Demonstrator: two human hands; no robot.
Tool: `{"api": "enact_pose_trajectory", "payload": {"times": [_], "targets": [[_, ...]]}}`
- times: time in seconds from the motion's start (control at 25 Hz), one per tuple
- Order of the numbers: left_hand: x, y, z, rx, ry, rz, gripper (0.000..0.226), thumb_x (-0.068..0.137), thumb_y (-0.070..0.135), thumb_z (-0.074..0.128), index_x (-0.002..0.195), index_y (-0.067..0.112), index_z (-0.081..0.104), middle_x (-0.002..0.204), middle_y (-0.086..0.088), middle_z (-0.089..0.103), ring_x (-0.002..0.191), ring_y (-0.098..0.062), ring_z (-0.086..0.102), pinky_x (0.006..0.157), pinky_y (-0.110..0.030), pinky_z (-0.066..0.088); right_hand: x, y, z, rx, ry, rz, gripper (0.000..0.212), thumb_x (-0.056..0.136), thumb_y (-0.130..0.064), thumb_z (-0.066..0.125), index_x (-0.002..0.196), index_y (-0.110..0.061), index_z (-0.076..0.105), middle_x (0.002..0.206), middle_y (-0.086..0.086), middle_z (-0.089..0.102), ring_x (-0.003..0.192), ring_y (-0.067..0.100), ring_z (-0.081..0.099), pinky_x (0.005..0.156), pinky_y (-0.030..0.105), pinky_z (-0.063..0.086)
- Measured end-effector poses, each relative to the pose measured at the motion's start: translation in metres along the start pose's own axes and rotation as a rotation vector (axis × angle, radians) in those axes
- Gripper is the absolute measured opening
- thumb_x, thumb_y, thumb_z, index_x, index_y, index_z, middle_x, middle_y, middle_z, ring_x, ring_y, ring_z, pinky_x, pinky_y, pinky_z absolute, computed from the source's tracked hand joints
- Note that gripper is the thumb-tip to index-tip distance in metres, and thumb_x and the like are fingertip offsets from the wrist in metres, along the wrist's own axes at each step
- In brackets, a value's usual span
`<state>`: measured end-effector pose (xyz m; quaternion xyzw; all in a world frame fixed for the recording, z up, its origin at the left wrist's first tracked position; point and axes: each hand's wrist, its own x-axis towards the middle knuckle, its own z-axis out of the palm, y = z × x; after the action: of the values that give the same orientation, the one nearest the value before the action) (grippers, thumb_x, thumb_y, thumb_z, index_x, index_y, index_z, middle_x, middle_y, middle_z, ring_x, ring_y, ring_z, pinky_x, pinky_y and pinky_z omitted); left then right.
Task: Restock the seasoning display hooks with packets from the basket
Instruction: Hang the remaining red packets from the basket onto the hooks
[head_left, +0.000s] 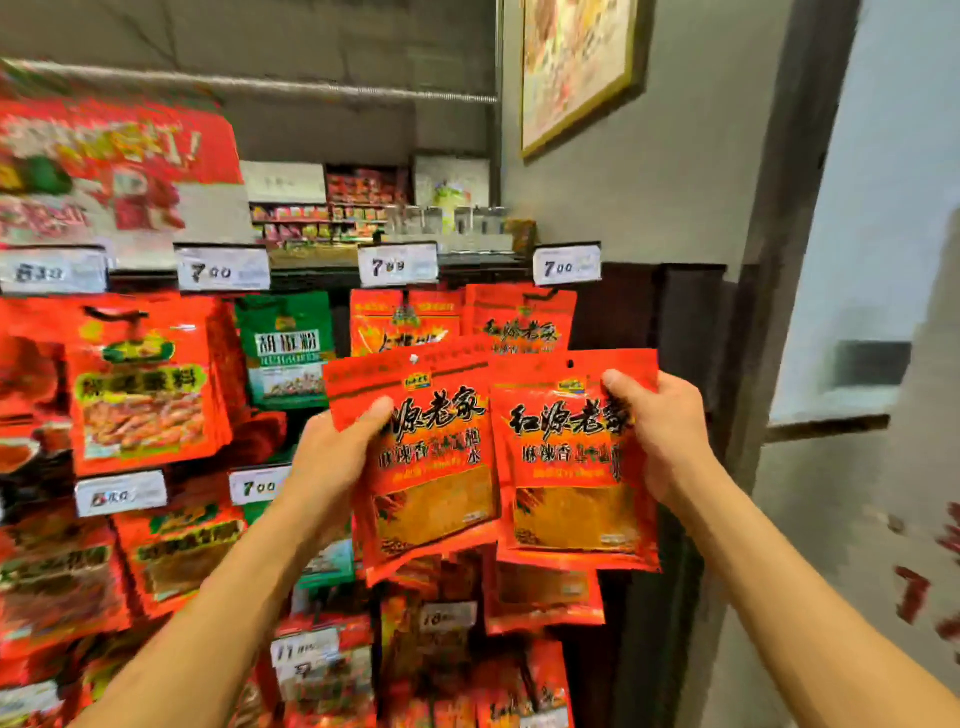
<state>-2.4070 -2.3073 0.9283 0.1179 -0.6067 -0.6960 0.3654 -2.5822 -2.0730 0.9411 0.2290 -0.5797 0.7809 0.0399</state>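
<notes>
I hold red seasoning packets with black lettering in front of the display. My left hand grips a small stack of red packets by its left edge. My right hand grips another red packet by its upper right corner, overlapping the left stack. Directly behind them, matching red packets hang on the top right hook under a 7.00 price tag. The basket is out of view.
Hooks to the left carry green packets and other red packets, with lower rows below. A dark display frame and grey wall stand to the right. Store shelves show far behind.
</notes>
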Motion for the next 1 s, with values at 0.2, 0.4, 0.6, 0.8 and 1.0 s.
{"api": "enact_pose_trajectory", "payload": {"times": [0.2, 0.4, 0.6, 0.8, 1.0], "targets": [[0.026, 0.009, 0.036, 0.008, 0.045, 0.103, 0.013, 0.092, 0.011, 0.063, 0.085, 0.014, 0.073, 0.074, 0.000, 0.075, 0.055, -0.011, 0.068, 0.047, -0.026, 0.052, 0.075, -0.007, -0.002, 0.035, 0.004, 0.000, 0.011, 0.082, -0.025, 0.079, 0.077, -0.016, 0.077, 0.075, 0.006, 0.077, 0.065, 0.020, 0.074, 0.054, 0.030, 0.056], [0.040, 0.002, 0.033, 0.083, 0.077, 0.172, 0.015, 0.091, 0.030, 0.070, 0.098, 0.018, 0.074, 0.088, -0.003, 0.079, 0.075, -0.019, 0.076, 0.057, -0.031, 0.058, 0.119, 0.001, 0.028, -0.007, 0.034, -0.015, 0.019, 0.083, -0.032, 0.078, 0.075, -0.015, 0.073, 0.073, 0.003, 0.077, 0.069, 0.021, 0.076, 0.065, 0.042, 0.061], [0.049, -0.002, 0.041, 0.086, 0.099, 0.166, 0.014, 0.089, 0.033, 0.071, 0.092, 0.021, 0.076, 0.091, -0.005, 0.079, 0.079, -0.022, 0.076, 0.064, -0.037, 0.059, 0.132, 0.004, 0.041, -0.053, 0.088, -0.050, 0.024, 0.082, -0.035, 0.076, 0.071, -0.014, 0.073, 0.071, 0.002, 0.076, 0.073, 0.024, 0.075, 0.071, 0.048, 0.062], [0.055, 0.003, 0.057, 0.086, 0.057, 0.160, 0.012, 0.091, 0.034, 0.070, 0.085, 0.028, 0.078, 0.090, -0.004, 0.079, 0.078, -0.021, 0.076, 0.056, -0.032, 0.059, 0.137, 0.000, 0.047, -0.107, 0.138, -0.069, 0.027, 0.083, -0.038, 0.077, 0.069, -0.016, 0.072, 0.064, -0.007, 0.073, 0.057, 0.008, 0.071, 0.049, 0.025, 0.050], [0.057, 0.000, 0.062, 0.078, 0.042, 0.145, 0.016, 0.091, 0.035, 0.069, 0.096, 0.020, 0.073, 0.089, -0.003, 0.079, 0.077, -0.021, 0.076, 0.052, -0.027, 0.057, 0.147, 0.009, 0.054, -0.146, 0.168, 0.002, 0.022, 0.084, -0.033, 0.076, 0.070, -0.016, 0.073, 0.071, -0.002, 0.074, 0.063, 0.015, 0.072, 0.057, 0.034, 0.059]]}}
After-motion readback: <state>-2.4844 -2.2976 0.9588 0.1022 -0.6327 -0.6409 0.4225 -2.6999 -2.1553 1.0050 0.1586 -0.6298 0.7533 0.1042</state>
